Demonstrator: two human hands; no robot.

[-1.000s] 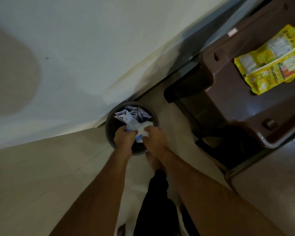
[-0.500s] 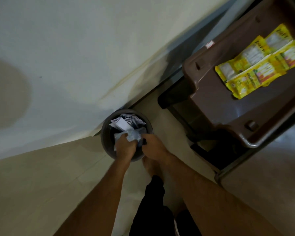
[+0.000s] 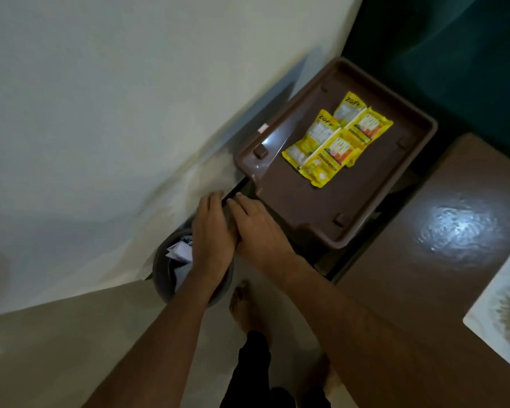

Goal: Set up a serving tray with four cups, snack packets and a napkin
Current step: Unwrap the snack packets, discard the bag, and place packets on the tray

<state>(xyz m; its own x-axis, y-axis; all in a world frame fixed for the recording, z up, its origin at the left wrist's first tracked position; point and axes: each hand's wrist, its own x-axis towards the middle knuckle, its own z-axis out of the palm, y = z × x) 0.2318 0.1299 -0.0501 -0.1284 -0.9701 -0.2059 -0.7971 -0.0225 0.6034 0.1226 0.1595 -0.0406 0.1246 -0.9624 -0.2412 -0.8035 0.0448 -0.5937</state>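
At the centre of the frame we see the left hand [image 3: 211, 231] and right hand [image 3: 258, 231] side by side, fingers straight and holding nothing, above a round bin [image 3: 165, 275] of crumpled paper [image 3: 179, 251]. Toward the upper right, the brown serving tray [image 3: 301, 201] carries yellow snack packets [image 3: 336, 139]. A glossy brown counter [image 3: 424, 260] fills the right of the frame.

Dim rm, soft w/ motion blur. Glare patch on tabletop [image 3: 457, 228] at right, smaller glint on tray [image 3: 273, 141]; wide-angle bend at edges.
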